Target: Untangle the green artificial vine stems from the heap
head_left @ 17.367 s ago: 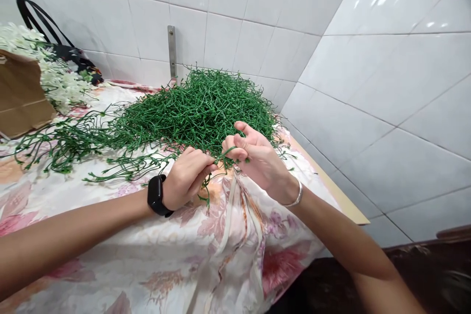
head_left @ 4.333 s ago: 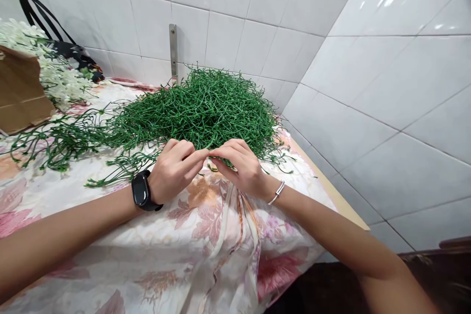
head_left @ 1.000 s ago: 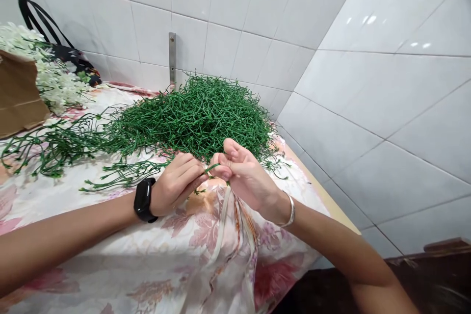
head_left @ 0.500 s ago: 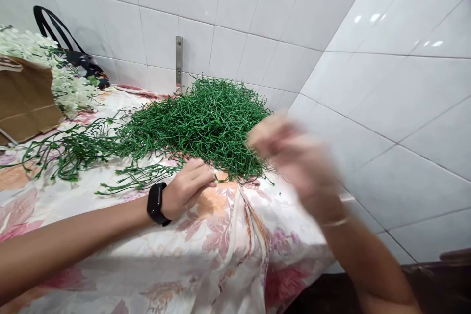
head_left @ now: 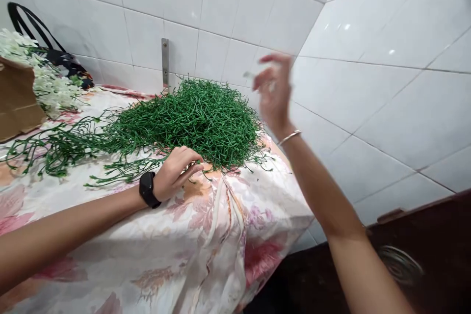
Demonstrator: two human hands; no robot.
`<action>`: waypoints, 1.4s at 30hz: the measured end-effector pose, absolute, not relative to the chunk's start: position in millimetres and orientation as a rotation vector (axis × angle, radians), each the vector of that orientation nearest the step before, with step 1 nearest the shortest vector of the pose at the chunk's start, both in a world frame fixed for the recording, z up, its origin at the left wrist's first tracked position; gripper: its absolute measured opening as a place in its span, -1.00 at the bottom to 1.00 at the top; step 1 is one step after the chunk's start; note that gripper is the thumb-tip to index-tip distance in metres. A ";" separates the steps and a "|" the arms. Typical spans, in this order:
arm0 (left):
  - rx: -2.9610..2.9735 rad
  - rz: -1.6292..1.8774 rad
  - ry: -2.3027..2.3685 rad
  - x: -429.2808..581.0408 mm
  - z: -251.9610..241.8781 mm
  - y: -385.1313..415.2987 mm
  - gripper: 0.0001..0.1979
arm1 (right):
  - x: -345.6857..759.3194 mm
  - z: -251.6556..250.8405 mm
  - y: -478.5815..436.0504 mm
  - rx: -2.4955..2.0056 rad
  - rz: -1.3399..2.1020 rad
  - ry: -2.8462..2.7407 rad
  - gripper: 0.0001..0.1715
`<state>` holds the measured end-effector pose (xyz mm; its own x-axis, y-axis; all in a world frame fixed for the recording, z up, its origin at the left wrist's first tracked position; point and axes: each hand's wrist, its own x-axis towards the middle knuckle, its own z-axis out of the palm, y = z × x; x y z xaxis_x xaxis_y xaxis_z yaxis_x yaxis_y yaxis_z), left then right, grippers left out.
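Observation:
A big heap of thin green artificial flower stems (head_left: pixel 206 122) lies on the flower-printed cloth. My left hand (head_left: pixel 176 171), with a black band on its wrist, rests at the front edge of the heap. Its thumb and fingers are apart, and the heap's nearest stems lie by the fingertips. Raised above the heap's right side, in front of the tiled wall, is my right hand (head_left: pixel 274 95), wearing a thin bangle. Its bent fingers are smeared by motion. A small pale blur shows by the fingertips, too indistinct to name.
Looser stems (head_left: pixel 62 149) spread to the left. At the far left are a brown cardboard box (head_left: pixel 16 100), white artificial flowers (head_left: pixel 55 91) and a dark bag (head_left: pixel 69 64). A metal bracket (head_left: pixel 165 61) stands at the tiled wall (head_left: pixel 375 93). The cloth (head_left: pixel 154 260) hangs over the front edge.
My right hand has gone up from the heap's right edge to above it. My left hand's thumb and fingers have parted. The view has shifted a little to the right.

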<state>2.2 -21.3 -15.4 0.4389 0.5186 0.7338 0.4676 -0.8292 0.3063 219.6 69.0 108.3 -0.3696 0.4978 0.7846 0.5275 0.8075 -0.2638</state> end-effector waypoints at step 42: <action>2.646 1.289 0.853 6.4 -8.5 -20.9 -0.67 | 186.4 11.1 1.1 -0.519 -0.100 -2.405 -0.90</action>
